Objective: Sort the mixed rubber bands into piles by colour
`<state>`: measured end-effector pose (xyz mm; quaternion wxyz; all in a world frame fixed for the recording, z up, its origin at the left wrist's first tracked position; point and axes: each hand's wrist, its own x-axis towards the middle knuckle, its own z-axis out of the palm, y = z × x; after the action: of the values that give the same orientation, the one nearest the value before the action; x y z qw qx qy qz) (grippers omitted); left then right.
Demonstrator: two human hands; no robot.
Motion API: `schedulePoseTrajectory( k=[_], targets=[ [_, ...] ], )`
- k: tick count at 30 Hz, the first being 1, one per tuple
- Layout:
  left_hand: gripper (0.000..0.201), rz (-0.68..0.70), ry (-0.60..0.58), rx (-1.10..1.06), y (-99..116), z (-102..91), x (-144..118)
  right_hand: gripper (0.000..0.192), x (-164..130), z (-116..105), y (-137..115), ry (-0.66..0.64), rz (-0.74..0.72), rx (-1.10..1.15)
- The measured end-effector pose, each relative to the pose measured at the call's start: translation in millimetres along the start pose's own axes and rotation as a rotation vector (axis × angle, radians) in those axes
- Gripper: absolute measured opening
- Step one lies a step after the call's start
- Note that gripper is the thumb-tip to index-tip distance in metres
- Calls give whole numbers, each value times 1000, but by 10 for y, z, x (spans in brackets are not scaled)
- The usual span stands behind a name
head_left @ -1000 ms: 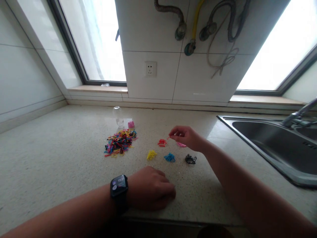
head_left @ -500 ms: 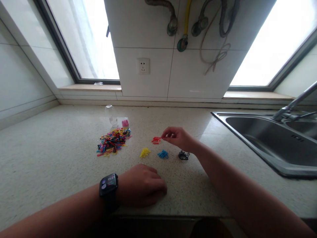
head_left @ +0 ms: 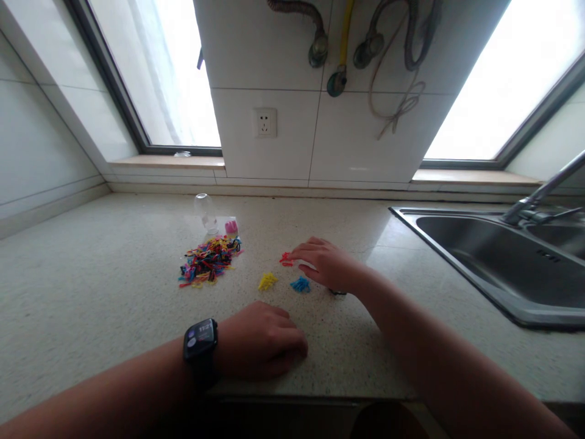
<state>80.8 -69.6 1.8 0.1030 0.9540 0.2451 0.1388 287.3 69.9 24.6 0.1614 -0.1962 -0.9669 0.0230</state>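
My right hand (head_left: 326, 263) hovers over a small pile of red rubber bands (head_left: 286, 260), its fingers stretched out and the thumb apart from them. Nothing shows between those fingers. Below it lies a pile of blue rubber bands (head_left: 300, 284), with yellow rubber bands (head_left: 267, 281) to their left. Black rubber bands (head_left: 338, 292) are mostly hidden under my right hand. Near the counter's front edge rests my left hand (head_left: 262, 341), loosely curled, with a smartwatch on its wrist. A large mixed heap of coloured rubber bands (head_left: 209, 262) lies farther left.
Behind the mixed heap are a clear jar (head_left: 206, 214) and a pink object (head_left: 231, 227). A steel sink (head_left: 498, 250) with a faucet (head_left: 530, 204) is set into the counter (head_left: 114, 292) at right. Hoses and valves hang on the tiled wall.
My right hand has opened from a pinch on a red rubber band and let it go at the red pile. It now covers more of the black bands. My left hand stays put.
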Motion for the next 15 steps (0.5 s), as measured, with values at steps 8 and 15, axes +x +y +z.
schedulePoseTrajectory(
  k=[8,15],
  targets=[
    [13,3,2,-4,6,-11,3,36,-14,2,-17,-58,2,-78],
    [14,-4,3,-5,4,-4,8,32,-7,-1,7,0,-1,-50]
  ],
)
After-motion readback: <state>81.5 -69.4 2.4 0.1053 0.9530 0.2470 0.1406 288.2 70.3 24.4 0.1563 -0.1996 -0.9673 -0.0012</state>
